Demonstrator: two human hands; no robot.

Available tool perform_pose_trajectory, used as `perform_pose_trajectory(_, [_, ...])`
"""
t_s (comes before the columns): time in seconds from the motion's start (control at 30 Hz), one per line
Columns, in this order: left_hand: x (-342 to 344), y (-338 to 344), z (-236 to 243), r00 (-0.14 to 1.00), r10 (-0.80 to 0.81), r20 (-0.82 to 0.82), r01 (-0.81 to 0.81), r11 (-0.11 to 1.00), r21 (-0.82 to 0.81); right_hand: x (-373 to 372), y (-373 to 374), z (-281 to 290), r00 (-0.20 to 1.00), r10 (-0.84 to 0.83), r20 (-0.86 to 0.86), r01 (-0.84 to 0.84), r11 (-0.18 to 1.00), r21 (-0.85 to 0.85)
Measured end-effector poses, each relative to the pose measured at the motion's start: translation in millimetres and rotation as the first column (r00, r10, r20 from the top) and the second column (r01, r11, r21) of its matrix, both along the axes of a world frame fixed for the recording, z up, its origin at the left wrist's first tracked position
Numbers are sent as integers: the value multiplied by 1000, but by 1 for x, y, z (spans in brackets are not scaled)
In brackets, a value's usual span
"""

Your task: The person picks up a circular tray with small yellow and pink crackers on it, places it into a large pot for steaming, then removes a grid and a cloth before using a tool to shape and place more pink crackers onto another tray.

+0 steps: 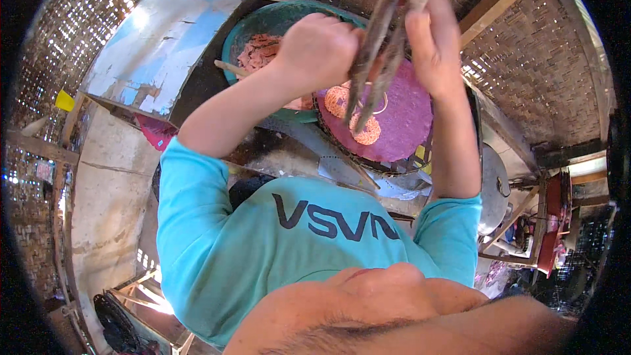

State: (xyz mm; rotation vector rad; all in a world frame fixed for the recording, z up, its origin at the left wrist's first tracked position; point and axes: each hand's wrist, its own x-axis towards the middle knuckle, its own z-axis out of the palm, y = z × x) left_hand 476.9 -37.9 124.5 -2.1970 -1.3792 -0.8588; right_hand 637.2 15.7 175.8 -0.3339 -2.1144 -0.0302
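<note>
A tool of two long, dark wooden bars (378, 26) slants down in front of me, blurred at its upper part. My left hand (319, 51) is closed in a fist against its left side, fingertips hidden. On the other side, my right hand (435, 46) grips it with the thumb in front and the fingers partly hidden behind. The lower ends of the bars hang over a round tray (355, 156) covered with purple cloth (407, 115). Two round coils of pale orange strands, a left one (335, 100) and a nearer one (367, 133), lie there beside a thin pale ring (385, 102).
A green basin (299, 8) of crumbly pink dough (258, 51) stands behind my left forearm, with a wooden stick (230, 68) across its rim. A worn blue-and-white board (164, 33) stands at left. Woven walls (545, 52) close in behind; a large metal lid (494, 187) is at right.
</note>
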Motion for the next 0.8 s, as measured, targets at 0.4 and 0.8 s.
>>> perform_pose_trajectory(0.4, [-32, -74, 65, 939, -209, -272, 70, 892, -446, -10, -93, 41, 953, 304, 6, -275, 869, -411])
perform_pose_trajectory(0.8, [-219, -87, 23, 958, -34, 285, 90, 978, -186, 13, -70, 50, 766, 37, -642, -324, 885, -335])
